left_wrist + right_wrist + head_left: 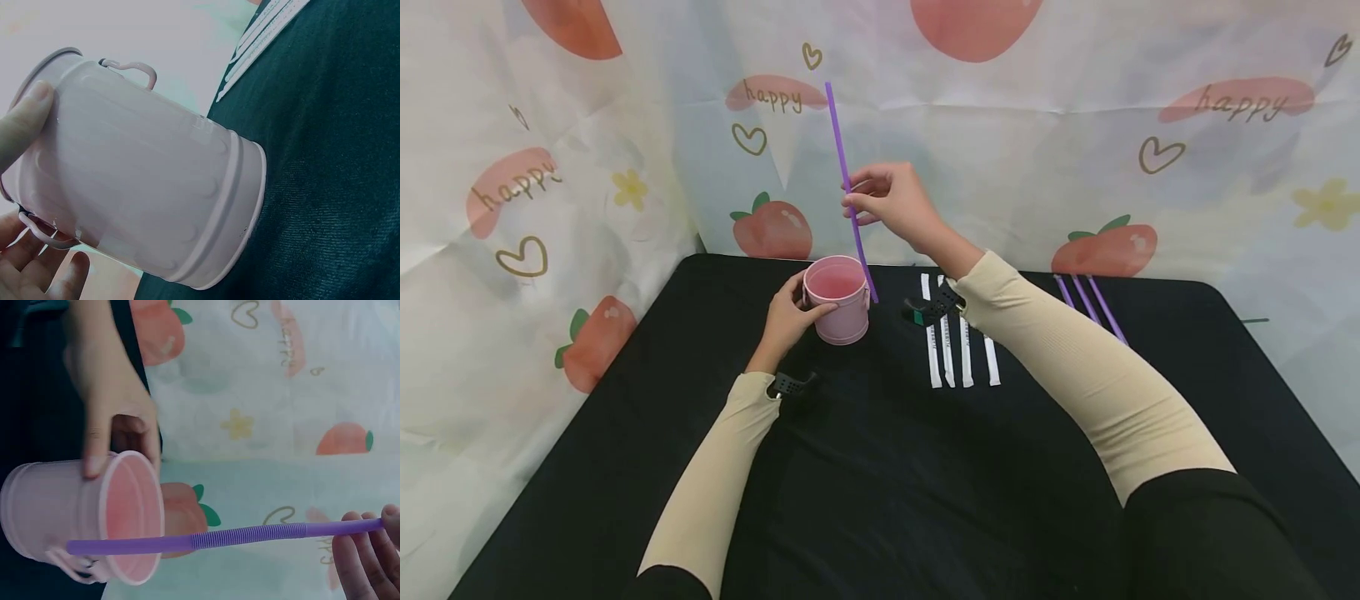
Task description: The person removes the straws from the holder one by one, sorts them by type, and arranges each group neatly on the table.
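Observation:
A pink metal bucket point(842, 321) with small side handles stands upright on the black table, its mouth facing up. My left hand point(786, 323) grips its left side, thumb on the front near the rim and fingers behind. Above and to the right, my right hand point(891, 200) pinches a long purple straw point(837, 133) between thumb and fingers. The straw stands nearly upright, leaning slightly. In the right wrist view its ribbed section point(250, 537) shows, and its lower end passes in front of the bucket's rim and handle. No straw shows inside the bucket in the head view.
Several white paper-wrapped sticks point(966, 354) lie in a row under my right forearm. Further right, 3 purple straws point(1086, 296) lie near the table's back edge. A printed cloth backdrop point(985, 133) hangs behind the black-covered table point(880, 483).

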### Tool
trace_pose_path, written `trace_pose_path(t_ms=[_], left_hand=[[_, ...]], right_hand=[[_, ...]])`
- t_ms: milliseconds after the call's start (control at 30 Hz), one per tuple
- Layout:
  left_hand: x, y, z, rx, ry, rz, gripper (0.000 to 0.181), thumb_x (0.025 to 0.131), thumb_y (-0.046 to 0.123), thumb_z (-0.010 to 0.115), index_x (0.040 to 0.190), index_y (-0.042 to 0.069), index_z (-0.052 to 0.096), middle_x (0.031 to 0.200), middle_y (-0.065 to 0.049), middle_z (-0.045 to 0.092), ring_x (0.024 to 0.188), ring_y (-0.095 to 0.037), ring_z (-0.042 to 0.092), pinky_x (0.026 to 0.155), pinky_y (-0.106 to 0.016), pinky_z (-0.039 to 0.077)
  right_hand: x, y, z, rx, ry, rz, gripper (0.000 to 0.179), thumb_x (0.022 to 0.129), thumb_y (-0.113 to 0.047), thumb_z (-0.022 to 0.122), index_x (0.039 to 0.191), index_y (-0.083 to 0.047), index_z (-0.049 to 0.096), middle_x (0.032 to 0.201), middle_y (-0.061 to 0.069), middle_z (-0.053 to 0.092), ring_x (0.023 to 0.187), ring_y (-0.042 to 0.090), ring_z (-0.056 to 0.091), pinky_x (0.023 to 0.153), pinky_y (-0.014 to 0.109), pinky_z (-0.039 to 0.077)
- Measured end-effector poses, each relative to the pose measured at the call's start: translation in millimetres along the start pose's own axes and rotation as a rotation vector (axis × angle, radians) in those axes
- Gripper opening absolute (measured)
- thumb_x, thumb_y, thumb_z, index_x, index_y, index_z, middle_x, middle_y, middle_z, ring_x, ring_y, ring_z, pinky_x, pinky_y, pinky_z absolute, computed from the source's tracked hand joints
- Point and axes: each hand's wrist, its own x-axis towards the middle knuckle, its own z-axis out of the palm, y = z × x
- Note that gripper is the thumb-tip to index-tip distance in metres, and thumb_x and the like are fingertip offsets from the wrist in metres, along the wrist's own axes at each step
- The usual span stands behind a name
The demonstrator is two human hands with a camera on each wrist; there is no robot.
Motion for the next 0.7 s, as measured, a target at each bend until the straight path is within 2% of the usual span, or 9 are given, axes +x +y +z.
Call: trace_pose_path(t_ms=[133, 233, 433, 700], left_hand=[[0.8, 1.5, -0.1, -0.006, -0.005, -0.022, 0.075, 0.078, 0.020, 0.077, 0.141, 0.008, 0.040, 0.142, -0.012, 0.045, 0.134, -0.025, 0.042, 0.113, -0.038, 0.034], [-2.4, 9.5, -1.3, -0.013, -0.014, -0.047, 0.075, 0.078, 0.017, 0.076, 0.142, 0.006, 0.037, 0.144, -0.014, 0.043, 0.135, -0.026, 0.039, 0.114, -0.039, 0.033], [-16.5, 37.5, -2.6, 0.012, -0.017, -0.049, 0.073, 0.081, 0.009, 0.073, 0.142, -0.003, 0.035, 0.144, -0.021, 0.041, 0.135, -0.032, 0.039, 0.113, -0.042, 0.033], [-18.6, 43.1, -2.8, 0.002, -0.013, -0.048, 0.073, 0.081, 0.011, 0.073, 0.142, -0.002, 0.035, 0.144, -0.020, 0.041, 0.135, -0.031, 0.039, 0.113, -0.041, 0.033]], right_hand=[[-16.5, 9.1, -9.0, -0.002, -0.002, 0.000, 0.024, 0.085, -0.004, 0.066, 0.107, 0.005, 0.064, 0.097, 0.020, 0.070, 0.074, 0.013, 0.069, 0.073, 0.032, 0.060], [-29.7, 16.9, -15.8, -0.001, -0.004, -0.003, 0.022, 0.085, -0.003, 0.066, 0.105, 0.006, 0.064, 0.092, 0.017, 0.071, 0.071, 0.008, 0.069, 0.071, 0.031, 0.060], [-57.3, 30.6, -30.6, 0.011, -0.004, 0.020, 0.023, 0.084, -0.004, 0.067, 0.104, 0.006, 0.065, 0.086, 0.011, 0.072, 0.072, 0.009, 0.069, 0.071, 0.031, 0.060], [-92.0, 44.1, -52.5, 0.015, -0.023, 0.053, 0.026, 0.085, -0.008, 0.068, 0.105, 0.007, 0.064, 0.082, -0.003, 0.071, 0.076, 0.013, 0.070, 0.071, 0.029, 0.060]])
